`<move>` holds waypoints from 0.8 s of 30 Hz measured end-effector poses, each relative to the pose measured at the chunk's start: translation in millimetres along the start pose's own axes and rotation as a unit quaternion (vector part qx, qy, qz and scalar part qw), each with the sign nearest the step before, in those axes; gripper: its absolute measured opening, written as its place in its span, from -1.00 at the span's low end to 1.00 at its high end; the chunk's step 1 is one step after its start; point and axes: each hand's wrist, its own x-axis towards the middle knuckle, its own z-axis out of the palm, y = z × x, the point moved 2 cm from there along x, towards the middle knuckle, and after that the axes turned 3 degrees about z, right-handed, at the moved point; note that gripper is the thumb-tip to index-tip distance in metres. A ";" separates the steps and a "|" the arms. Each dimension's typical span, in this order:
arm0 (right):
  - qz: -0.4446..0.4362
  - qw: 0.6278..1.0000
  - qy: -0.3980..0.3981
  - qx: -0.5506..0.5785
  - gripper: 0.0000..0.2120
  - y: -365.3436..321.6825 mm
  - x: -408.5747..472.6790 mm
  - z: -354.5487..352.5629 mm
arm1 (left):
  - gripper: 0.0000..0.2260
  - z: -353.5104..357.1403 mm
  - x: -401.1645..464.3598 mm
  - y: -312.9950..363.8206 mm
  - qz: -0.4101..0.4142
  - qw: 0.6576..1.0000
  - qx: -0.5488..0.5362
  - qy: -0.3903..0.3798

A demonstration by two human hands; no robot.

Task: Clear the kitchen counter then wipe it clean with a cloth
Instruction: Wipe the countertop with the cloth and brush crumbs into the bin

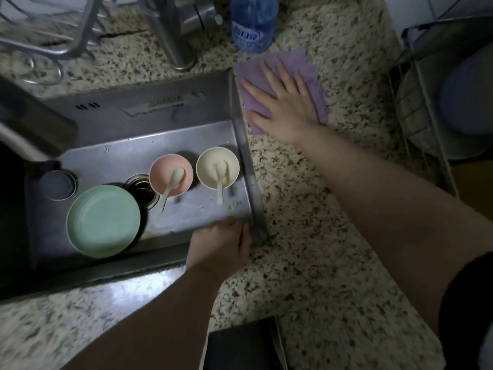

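My right hand (pixel 282 102) presses flat, fingers spread, on a purple cloth (pixel 312 73) lying on the speckled granite counter (pixel 306 236) just right of the sink. My left hand (pixel 221 247) rests on the sink's front right corner, its fingers curled over the steel rim (pixel 256 204). Down in the sink sit a green plate (pixel 102 221), a pink bowl (pixel 170 176) with a spoon in it, and a cream bowl (pixel 217 168) with a spoon in it.
A blue water bottle (pixel 253 22) stands behind the cloth. The tap (pixel 170 41) rises behind the sink. A wire dish rack (pixel 426 102) with plates stands at the right edge, another rack (pixel 45 36) at back left. A round lid (pixel 57 185) lies beside the drain (pixel 142 190).
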 end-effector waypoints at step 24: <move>0.188 0.979 0.065 0.035 -0.53 -211.4 -300.7 49.5 | -0.79 -47.2 -125.6 -121.0 -0.126 0.975 -0.066 0.172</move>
